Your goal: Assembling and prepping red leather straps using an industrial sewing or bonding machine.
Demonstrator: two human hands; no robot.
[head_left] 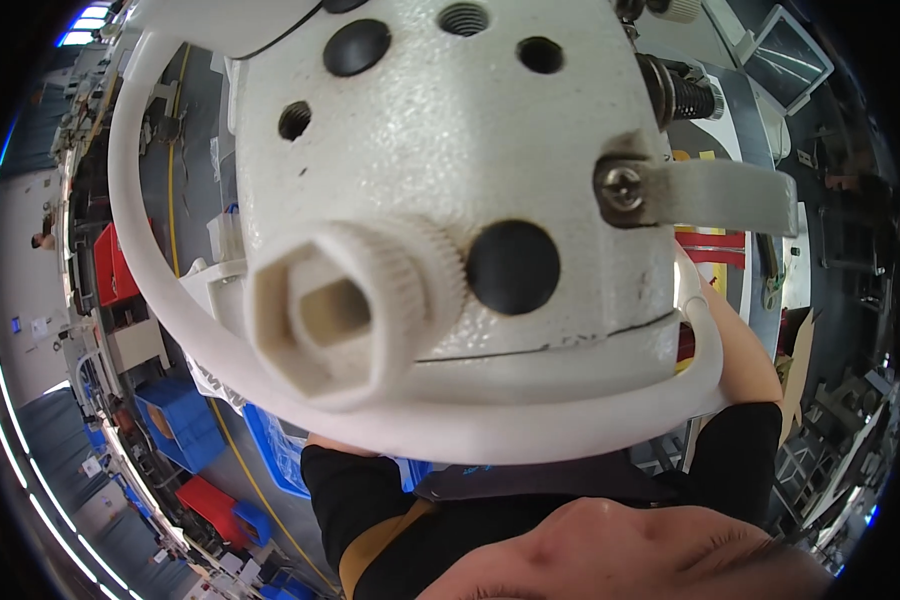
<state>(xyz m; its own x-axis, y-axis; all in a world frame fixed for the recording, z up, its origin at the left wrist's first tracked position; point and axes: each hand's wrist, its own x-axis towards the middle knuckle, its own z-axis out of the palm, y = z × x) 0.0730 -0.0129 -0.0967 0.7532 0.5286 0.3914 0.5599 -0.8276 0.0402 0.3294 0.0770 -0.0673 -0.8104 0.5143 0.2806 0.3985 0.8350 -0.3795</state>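
A white sewing machine head fills most of the head view, very close, and covers both of my hands. Along its front a white hexagonal plastic fitting sticks out, and a thick white cable loops around below. A curved metal lever is screwed to the right side. My right forearm passes up behind the machine on the right, near red strips on the table. Of my left arm only the black sleeve and a bit of forearm show below the cable. What either hand holds is hidden.
At the upper right stands a tablet-like screen. Scissors appear to lie near the table's right side. Blue crates and red bins stand to the left, past a yellow floor line. A blue basket is close by my left arm.
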